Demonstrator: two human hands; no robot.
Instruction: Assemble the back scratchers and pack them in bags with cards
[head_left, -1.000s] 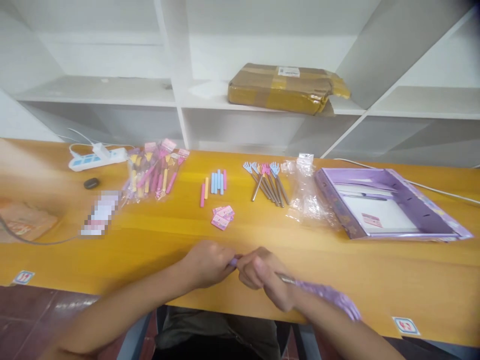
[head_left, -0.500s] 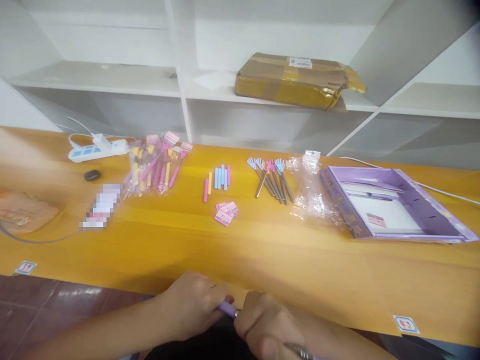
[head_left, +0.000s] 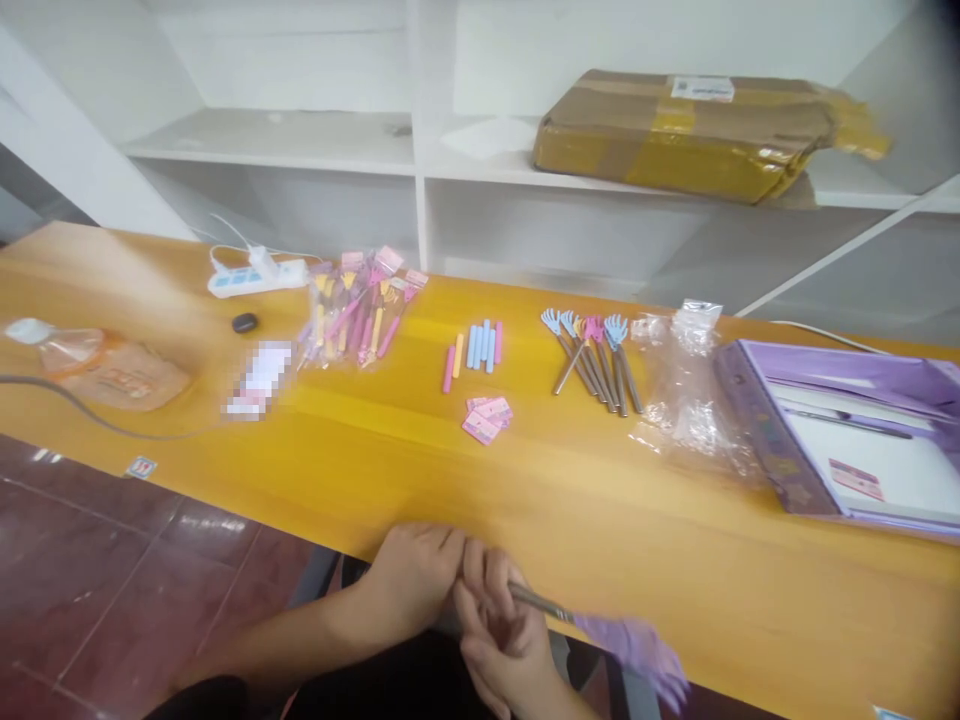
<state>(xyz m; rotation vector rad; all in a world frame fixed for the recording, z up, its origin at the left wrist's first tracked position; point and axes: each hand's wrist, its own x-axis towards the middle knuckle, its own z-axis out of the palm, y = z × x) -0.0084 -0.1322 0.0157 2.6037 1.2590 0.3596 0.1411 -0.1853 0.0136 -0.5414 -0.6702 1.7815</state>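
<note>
Both my hands meet at the near edge of the orange table (head_left: 675, 560). My left hand (head_left: 409, 575) is closed around the handle end of a small back scratcher. My right hand (head_left: 499, 635) grips its metal rod (head_left: 540, 603), whose purple hand-shaped head (head_left: 634, 648) points right and is blurred by motion. Further back lie several metal scratchers with coloured heads (head_left: 592, 355), a row of loose blue, pink and yellow handle sleeves (head_left: 474, 350), pink label cards (head_left: 487, 418) and a bundle of packaged scratchers (head_left: 360, 310).
Crumpled clear bags (head_left: 686, 400) lie beside an open purple box (head_left: 847, 440) at the right. A white power strip (head_left: 255, 275), a small dark object (head_left: 244, 322), a plastic bottle (head_left: 97, 365) and a cable lie at the left. A taped cardboard parcel (head_left: 697, 130) sits on the white shelf.
The view swung left and tilted, shifting everything right. My hands stayed together on the purple scratcher and now show its rod and head sticking out to the right.
</note>
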